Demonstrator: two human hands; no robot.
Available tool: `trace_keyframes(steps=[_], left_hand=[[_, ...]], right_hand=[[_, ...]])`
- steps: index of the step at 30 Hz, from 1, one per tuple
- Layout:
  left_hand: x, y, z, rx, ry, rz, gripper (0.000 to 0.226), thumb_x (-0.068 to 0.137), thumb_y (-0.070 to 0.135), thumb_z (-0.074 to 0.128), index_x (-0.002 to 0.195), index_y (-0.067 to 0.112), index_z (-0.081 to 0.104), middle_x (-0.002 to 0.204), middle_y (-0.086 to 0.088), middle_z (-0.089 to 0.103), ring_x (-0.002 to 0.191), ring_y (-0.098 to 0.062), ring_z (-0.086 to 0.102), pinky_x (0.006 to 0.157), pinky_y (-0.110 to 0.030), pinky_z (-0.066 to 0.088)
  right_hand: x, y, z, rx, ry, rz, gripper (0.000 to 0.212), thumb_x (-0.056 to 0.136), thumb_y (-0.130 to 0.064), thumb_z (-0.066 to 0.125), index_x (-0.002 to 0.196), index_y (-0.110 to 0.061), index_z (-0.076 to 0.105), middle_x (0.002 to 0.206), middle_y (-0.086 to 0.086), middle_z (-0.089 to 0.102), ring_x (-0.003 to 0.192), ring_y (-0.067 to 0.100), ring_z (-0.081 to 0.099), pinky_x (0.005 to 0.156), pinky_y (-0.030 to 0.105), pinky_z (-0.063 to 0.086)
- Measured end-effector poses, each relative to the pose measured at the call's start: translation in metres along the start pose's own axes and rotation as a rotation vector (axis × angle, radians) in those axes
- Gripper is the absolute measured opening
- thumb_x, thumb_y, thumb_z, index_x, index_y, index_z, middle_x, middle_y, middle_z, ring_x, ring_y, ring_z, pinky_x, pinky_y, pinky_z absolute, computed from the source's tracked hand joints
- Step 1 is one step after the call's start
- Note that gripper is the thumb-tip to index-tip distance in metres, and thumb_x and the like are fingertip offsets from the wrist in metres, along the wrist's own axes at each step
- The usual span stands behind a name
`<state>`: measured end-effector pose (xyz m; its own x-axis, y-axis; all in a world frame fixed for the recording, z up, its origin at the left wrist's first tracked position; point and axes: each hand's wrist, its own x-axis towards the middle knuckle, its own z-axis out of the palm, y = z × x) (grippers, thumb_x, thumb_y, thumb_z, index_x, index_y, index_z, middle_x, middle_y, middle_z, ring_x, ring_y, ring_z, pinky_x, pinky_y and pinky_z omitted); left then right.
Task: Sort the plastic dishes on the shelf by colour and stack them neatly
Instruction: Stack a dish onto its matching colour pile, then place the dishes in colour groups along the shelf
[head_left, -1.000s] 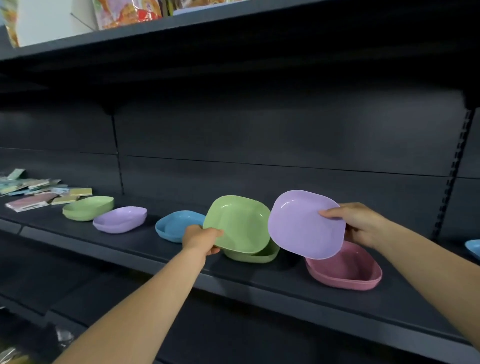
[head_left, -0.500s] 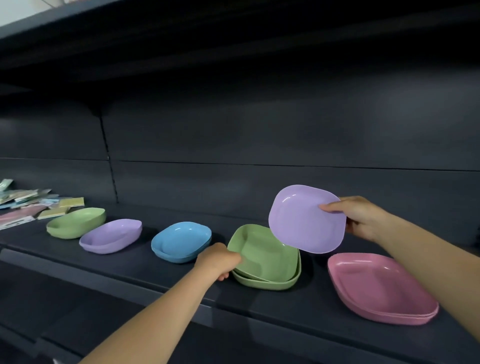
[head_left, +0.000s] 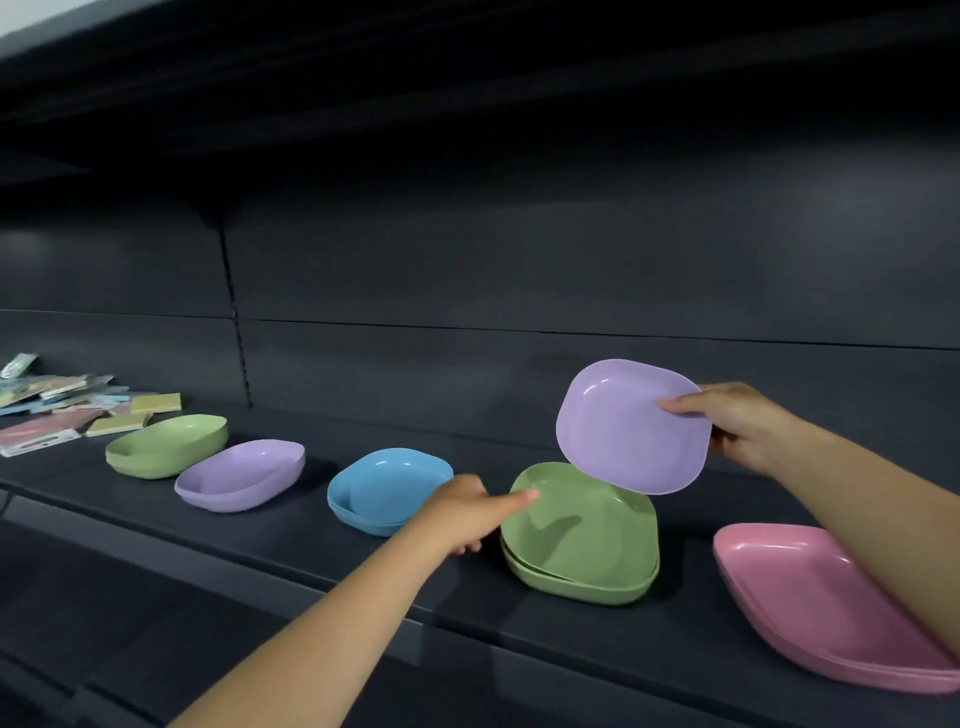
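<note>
My right hand (head_left: 740, 428) pinches the rim of a purple dish (head_left: 628, 426), tilted in the air above a stack of green dishes (head_left: 582, 540) on the dark shelf (head_left: 291, 540). My left hand (head_left: 465, 512) touches the left rim of that green stack with its thumb stretched out. To the left stand blue dishes (head_left: 384, 488), a purple dish (head_left: 241, 475) and another green dish (head_left: 166, 452). Pink dishes (head_left: 810, 597) lie at the right, partly behind my right forearm.
Flat coloured packets (head_left: 67, 410) lie in a heap at the shelf's far left. A dark back panel (head_left: 467, 291) closes the rear, and another shelf (head_left: 363, 67) hangs overhead. A lower shelf edge runs below the front lip.
My left hand has set the green dish down onto the other green dish and loosened its grip to a touch. The purple dish stays held up in my right hand.
</note>
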<state>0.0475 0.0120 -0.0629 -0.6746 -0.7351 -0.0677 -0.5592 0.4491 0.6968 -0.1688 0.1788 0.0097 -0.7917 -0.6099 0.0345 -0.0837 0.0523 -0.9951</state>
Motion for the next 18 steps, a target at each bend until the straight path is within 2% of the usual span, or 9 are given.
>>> trace_keyframes(steps=[3,6,8,11,13,16,18], left_hand=[[0.004,0.001,-0.020,-0.236,0.042,0.102,0.045,0.077,0.062,0.061,0.080,0.018,0.051,0.081,-0.003,0.062,0.071,-0.017,0.056,0.064,-0.026,0.045],[0.012,-0.005,-0.038,-0.420,0.067,0.168,0.040,0.079,0.051,0.066,0.098,0.017,0.058,0.093,-0.002,0.065,0.079,-0.014,0.060,0.069,-0.026,0.048],[0.017,-0.016,-0.053,-0.468,0.100,0.190,0.034,0.081,0.041,0.068,0.102,0.016,0.058,0.097,-0.001,0.064,0.083,-0.014,0.060,0.071,-0.026,0.048],[0.023,-0.041,-0.088,-0.515,0.184,0.211,0.015,0.083,0.021,0.067,0.091,0.010,0.060,0.086,-0.001,0.061,0.077,-0.017,0.056,0.067,-0.027,0.044],[0.030,-0.066,-0.118,-0.533,0.244,0.188,0.013,0.082,0.011,0.064,0.095,0.007,0.063,0.088,-0.005,0.063,0.080,-0.022,0.058,0.067,-0.028,0.044],[0.044,-0.113,-0.167,-0.598,0.289,0.163,0.015,0.081,0.005,0.063,0.096,0.005,0.064,0.094,-0.011,0.067,0.087,-0.029,0.062,0.071,-0.034,0.047],[0.054,-0.146,-0.197,-0.564,0.312,0.157,0.011,0.081,0.005,0.063,0.092,0.004,0.064,0.087,-0.009,0.065,0.081,-0.026,0.059,0.067,-0.030,0.044]], right_hand=[[0.001,-0.001,0.021,-0.026,0.012,-0.016,0.014,0.082,-0.002,0.069,0.095,-0.005,0.067,0.097,0.010,0.068,0.081,0.022,0.064,0.065,0.029,0.050],[-0.003,-0.003,0.062,-0.048,-0.016,-0.030,0.015,0.082,-0.003,0.068,0.097,-0.004,0.068,0.098,0.014,0.069,0.081,0.028,0.065,0.071,0.034,0.053],[-0.007,-0.005,0.100,-0.048,-0.049,-0.042,0.018,0.083,-0.003,0.067,0.100,0.000,0.068,0.098,0.017,0.069,0.082,0.029,0.064,0.073,0.035,0.052],[-0.012,-0.008,0.168,-0.027,-0.097,-0.084,0.019,0.083,-0.002,0.066,0.101,0.001,0.069,0.092,0.016,0.069,0.075,0.026,0.064,0.067,0.031,0.051],[-0.013,-0.012,0.219,0.029,-0.113,-0.098,0.015,0.083,-0.002,0.066,0.098,0.000,0.069,0.089,0.014,0.070,0.074,0.025,0.064,0.067,0.030,0.052],[-0.010,-0.011,0.296,0.128,-0.103,-0.066,0.014,0.082,-0.002,0.067,0.096,-0.002,0.068,0.092,0.015,0.070,0.080,0.029,0.064,0.072,0.034,0.052],[-0.008,-0.004,0.346,0.161,-0.081,-0.042,0.016,0.080,0.000,0.067,0.095,-0.002,0.067,0.094,0.015,0.069,0.082,0.029,0.063,0.074,0.036,0.050]])
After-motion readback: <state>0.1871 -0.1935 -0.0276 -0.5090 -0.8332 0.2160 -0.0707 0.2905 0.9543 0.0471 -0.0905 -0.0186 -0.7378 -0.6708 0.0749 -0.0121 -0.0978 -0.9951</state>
